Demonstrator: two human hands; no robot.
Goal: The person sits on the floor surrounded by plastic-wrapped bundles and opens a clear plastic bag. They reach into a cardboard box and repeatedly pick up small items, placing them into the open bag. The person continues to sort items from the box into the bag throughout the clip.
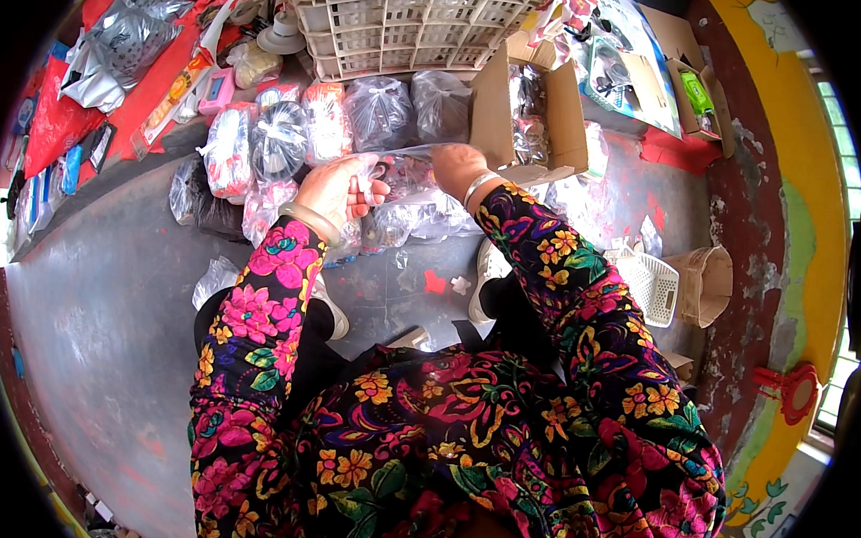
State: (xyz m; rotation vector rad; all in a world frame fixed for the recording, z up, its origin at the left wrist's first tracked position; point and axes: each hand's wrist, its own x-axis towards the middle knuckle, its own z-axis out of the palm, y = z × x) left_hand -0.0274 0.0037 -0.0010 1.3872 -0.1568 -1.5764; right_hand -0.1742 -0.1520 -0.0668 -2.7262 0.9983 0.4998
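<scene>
Between my two hands a clear plastic bag (405, 176) is stretched out sideways, with small pink and dark items showing in or behind it. My left hand (331, 192) grips the bag's left end with bent fingers; a bracelet circles that wrist. On the other end my right hand (458, 168) is closed, back of the hand up, its fingertips partly hidden. Just beyond lie filled plastic bags: a dark one (380, 114), another dark one (442, 106) and a red-and-white one (328, 121). An open cardboard box (567, 112) holding wrapped dark items stands beyond my right hand.
A cream plastic crate (415, 36) stands at the back. Left of it, bags and packets cover a red sheet (162, 79). On the right are a white perforated basket (650, 288) and a brown paper bag (703, 283). My shoes (488, 279) rest on the grey floor.
</scene>
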